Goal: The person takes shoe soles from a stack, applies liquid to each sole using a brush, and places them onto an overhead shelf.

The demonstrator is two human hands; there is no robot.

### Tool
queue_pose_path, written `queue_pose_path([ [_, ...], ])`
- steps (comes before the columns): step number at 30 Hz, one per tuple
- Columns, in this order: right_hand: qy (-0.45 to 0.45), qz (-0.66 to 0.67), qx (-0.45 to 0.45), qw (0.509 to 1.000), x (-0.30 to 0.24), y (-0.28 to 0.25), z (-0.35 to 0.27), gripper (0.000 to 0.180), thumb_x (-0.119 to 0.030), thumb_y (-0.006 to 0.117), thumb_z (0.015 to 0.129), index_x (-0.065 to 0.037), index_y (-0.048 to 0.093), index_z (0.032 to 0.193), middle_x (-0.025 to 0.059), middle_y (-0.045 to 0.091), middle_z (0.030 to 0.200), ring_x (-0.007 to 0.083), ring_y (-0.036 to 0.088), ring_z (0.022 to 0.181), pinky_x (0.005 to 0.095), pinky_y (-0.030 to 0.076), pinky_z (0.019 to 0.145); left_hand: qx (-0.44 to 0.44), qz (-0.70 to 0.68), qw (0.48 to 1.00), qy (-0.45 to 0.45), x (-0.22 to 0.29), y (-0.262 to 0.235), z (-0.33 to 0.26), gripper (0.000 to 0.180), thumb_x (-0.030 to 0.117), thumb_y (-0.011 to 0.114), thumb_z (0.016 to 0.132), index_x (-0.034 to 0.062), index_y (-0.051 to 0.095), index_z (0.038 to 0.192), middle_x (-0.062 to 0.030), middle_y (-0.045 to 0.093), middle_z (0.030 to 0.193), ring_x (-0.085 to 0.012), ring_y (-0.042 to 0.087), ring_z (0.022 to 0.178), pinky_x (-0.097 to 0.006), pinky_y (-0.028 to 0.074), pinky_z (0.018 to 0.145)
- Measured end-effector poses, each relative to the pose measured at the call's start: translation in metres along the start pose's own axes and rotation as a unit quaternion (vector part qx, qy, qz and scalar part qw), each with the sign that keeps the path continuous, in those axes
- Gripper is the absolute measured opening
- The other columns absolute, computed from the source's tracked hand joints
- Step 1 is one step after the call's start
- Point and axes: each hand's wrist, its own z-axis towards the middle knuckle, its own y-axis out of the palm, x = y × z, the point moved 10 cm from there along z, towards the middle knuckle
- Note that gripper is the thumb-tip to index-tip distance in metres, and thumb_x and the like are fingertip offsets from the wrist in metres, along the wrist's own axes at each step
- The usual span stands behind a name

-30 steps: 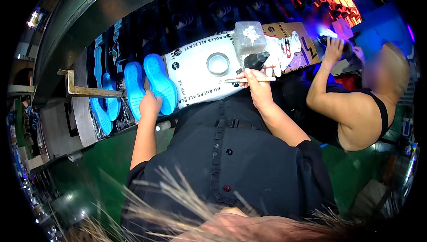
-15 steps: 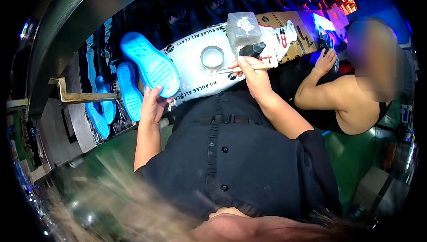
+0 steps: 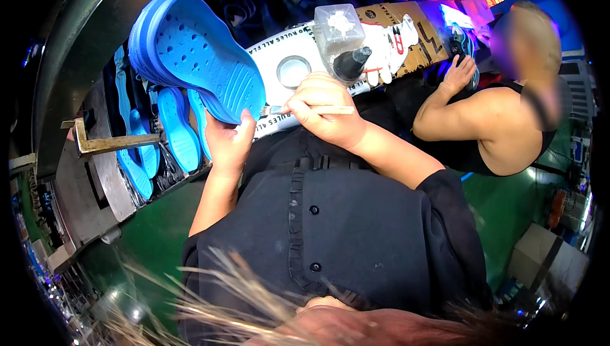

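Note:
My left hand [image 3: 229, 144] is closed on the near end of a blue shoe sole [image 3: 206, 60], which is raised and tilted, showing ridges and small pits. In my right hand [image 3: 325, 108] is a slim brush [image 3: 337, 110] with a pale handle. Its bristles are at the sole's near right edge; whether they touch it I cannot tell. Just beyond my right fist, a round dish [image 3: 293, 71] with pale contents sits on the white printed covering [image 3: 268, 60]. More blue soles [image 3: 178, 131] lie on the left, below the raised one.
A clear box [image 3: 338, 31] and a black bottle [image 3: 351, 63] stand beyond my right hand, near a white glove [image 3: 397, 41] and cardboard [image 3: 422, 34]. A metal bracket [image 3: 117, 144] juts out at left. A co-worker [image 3: 489, 117] sits at right.
The sole has been lifted closer and tilted, so it looks larger. My right hand has brought the brush left from beside the dish to the sole's edge.

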Motion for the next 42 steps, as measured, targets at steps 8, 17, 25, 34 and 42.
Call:
queue_pose_path([
  [8,0.005,-0.032,-0.014,0.999,0.004,-0.005,-0.002,0.013,-0.010,0.057,0.077,-0.003,0.063,0.068,0.0075,0.058,0.062,0.0225,0.054,0.061,0.0313,0.040,0.063,-0.002,-0.001,1.000,0.027,0.008,-0.001,0.000,0.042,-0.001,0.059,0.071,-0.0049,0.042,0.109,-0.0122,0.056,0.097,-0.0164,0.056,0.086,-0.028,0.043,0.080],
  [17,-0.025,-0.067,-0.014,0.997,0.002,-0.002,-0.001,0.009,-0.011,0.061,0.074,-0.005,0.061,0.066,0.0047,0.055,0.060,0.0211,0.053,0.059,0.0308,0.039,0.062,0.008,-0.010,1.000,0.010,0.008,-0.002,0.000,0.043,0.001,0.059,0.071,-0.0049,0.042,0.111,-0.0124,0.056,0.097,-0.0168,0.056,0.086,-0.029,0.044,0.080],
  [25,-0.030,-0.061,-0.062,0.996,-0.004,0.010,-0.004,0.012,-0.012,0.058,0.078,-0.006,0.062,0.068,0.0048,0.056,0.062,0.0211,0.053,0.059,0.0318,0.040,0.063,0.005,0.012,1.000,0.026,0.006,-0.001,-0.001,0.042,0.002,0.060,0.071,-0.0047,0.043,0.109,-0.0115,0.057,0.094,-0.0168,0.056,0.084,-0.028,0.045,0.078],
  [34,-0.046,-0.042,-0.003,0.998,-0.008,0.004,-0.003,0.012,-0.013,0.063,0.071,-0.006,0.061,0.063,0.0040,0.054,0.057,0.0198,0.051,0.054,0.0299,0.037,0.058,0.009,0.005,0.996,0.089,0.009,0.000,-0.006,0.034,-0.001,0.061,0.069,-0.0028,0.047,0.101,-0.0095,0.057,0.090,-0.0144,0.055,0.079,-0.026,0.044,0.074],
  [42,-0.036,-0.024,-0.010,0.999,-0.007,-0.001,-0.003,0.014,-0.012,0.058,0.078,-0.003,0.062,0.068,0.0064,0.056,0.061,0.0214,0.052,0.057,0.0318,0.039,0.059,0.038,-0.015,0.992,0.120,0.017,-0.003,-0.005,0.028,-0.001,0.060,0.070,-0.0015,0.050,0.097,-0.0089,0.058,0.088,-0.0152,0.057,0.078,-0.027,0.045,0.073],
])
